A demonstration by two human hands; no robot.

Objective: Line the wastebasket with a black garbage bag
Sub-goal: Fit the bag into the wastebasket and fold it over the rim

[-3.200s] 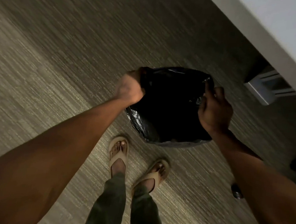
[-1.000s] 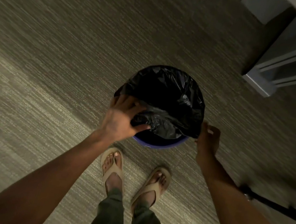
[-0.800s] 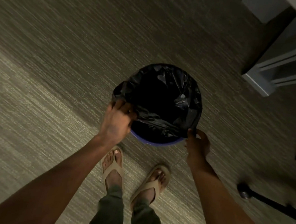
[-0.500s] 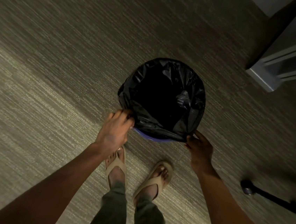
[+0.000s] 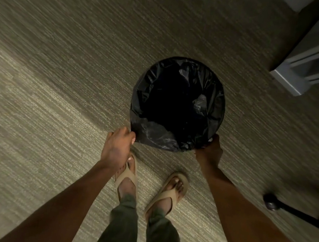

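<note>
A round wastebasket stands on the carpet in front of my feet, fully wrapped by the black garbage bag point(image 5: 178, 103), so none of its own rim shows. The bag's mouth is spread wide over the top and its folded edge hangs down the near side. My left hand point(image 5: 117, 149) pinches the bag's edge at the near left of the basket. My right hand point(image 5: 210, 152) grips the edge at the near right, fingers curled under the plastic.
Grey-brown striped carpet point(image 5: 61, 71) lies all around. A pale furniture leg and frame point(image 5: 297, 76) stands at the upper right. A black stand leg with a round foot point(image 5: 272, 201) lies on the floor at the right. My sandalled feet point(image 5: 148, 184) are just below the basket.
The bag's near edge has been drawn down over the rim, hiding the purple rim seen earlier. Both hands have moved lower along the near side.
</note>
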